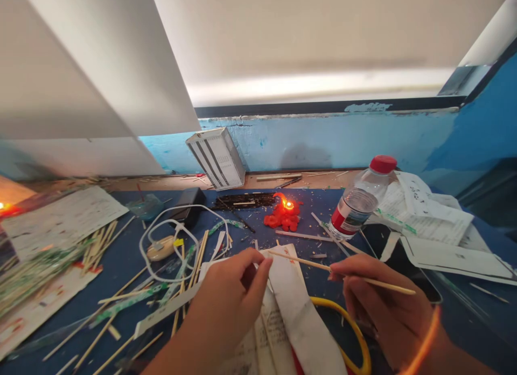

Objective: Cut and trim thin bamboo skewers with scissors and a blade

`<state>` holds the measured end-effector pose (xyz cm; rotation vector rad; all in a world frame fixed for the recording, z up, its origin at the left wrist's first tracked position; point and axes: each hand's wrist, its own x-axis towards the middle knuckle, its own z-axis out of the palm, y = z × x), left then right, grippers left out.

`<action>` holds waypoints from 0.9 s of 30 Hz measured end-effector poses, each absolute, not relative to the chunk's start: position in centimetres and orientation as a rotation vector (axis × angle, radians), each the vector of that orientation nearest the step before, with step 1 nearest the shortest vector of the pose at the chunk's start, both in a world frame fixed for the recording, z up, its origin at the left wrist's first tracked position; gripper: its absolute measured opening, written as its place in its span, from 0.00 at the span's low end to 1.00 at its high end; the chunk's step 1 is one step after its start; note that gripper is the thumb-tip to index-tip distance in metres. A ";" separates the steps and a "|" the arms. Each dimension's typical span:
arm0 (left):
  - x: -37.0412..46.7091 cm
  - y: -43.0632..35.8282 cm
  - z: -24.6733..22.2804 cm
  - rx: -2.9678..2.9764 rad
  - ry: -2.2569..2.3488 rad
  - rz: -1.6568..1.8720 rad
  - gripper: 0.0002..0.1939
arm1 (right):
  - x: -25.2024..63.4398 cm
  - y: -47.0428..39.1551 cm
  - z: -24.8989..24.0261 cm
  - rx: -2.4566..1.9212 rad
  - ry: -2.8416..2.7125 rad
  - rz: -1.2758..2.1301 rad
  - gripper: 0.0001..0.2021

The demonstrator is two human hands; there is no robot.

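My right hand (383,305) grips a thin wooden stick (307,262) between thumb and fingers, its far end pointing left. That end comes close to the fingertips of my left hand (232,299), whose thumb and forefinger are pressed together. Whether anything lies in that pinch I cannot make out. Below both hands lie folded white paper strips (302,316) over handwritten sheets (264,337). Beyond them a lit red candle (288,206) burns amid a lumpy pool of red wax (278,220). Dark, burnt-looking sticks (246,200) are bundled beside the flame.
A water bottle (359,197) stands right of the candle, near a black phone (388,243) and papers (424,213). Loose sticks (105,332), a white cable (141,245) and a black box-shaped object (189,205) lie left. A white box (218,159) leans behind; a yellow loop (359,332) lies in front.
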<state>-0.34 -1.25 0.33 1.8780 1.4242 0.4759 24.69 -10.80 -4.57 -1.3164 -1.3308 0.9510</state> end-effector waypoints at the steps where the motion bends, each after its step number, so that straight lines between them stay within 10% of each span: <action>1: -0.5 -1.0 0.4 1.982 1.513 0.429 0.17 | 24.7 -10.7 -4.5 -1.322 -1.332 0.937 0.10; 27: 0.5 -2.4 -0.7 1.952 1.328 0.172 0.15 | 25.6 -7.7 -3.7 -1.564 -1.774 0.422 0.15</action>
